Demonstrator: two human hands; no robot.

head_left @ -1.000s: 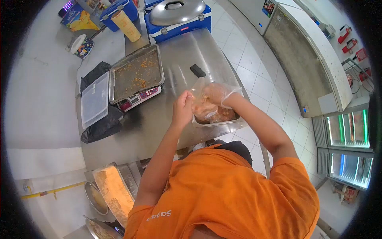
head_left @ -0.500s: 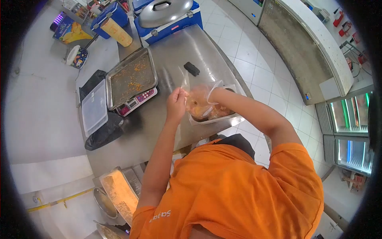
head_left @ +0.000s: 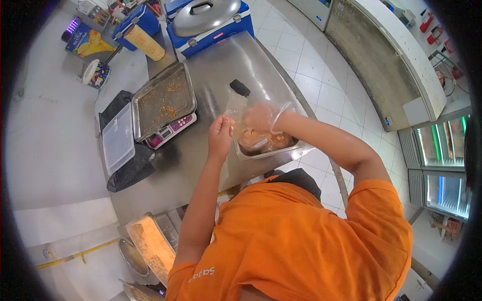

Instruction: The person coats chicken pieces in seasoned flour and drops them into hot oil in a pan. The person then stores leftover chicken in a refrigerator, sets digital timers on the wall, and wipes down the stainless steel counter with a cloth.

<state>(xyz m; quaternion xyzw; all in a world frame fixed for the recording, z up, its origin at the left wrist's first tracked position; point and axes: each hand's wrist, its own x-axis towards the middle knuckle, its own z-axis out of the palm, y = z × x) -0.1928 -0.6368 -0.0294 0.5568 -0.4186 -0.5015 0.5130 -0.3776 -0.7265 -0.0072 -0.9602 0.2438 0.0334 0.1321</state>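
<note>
Bag (head_left: 236, 104) of clear film, likely light, floppy and slippery, best held by its rim, spreads above the pan (head_left: 268, 154) near the table's (head_left: 175, 170) near right corner; left hand (head_left: 220, 127) tightly pinches its edge, plastic-sheathed right hand's (head_left: 257, 116) grip cannot be told.

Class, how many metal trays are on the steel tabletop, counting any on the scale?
2: one large tray on the scale, and one smaller tray holding food, below the right hand. More could be hidden.
</note>
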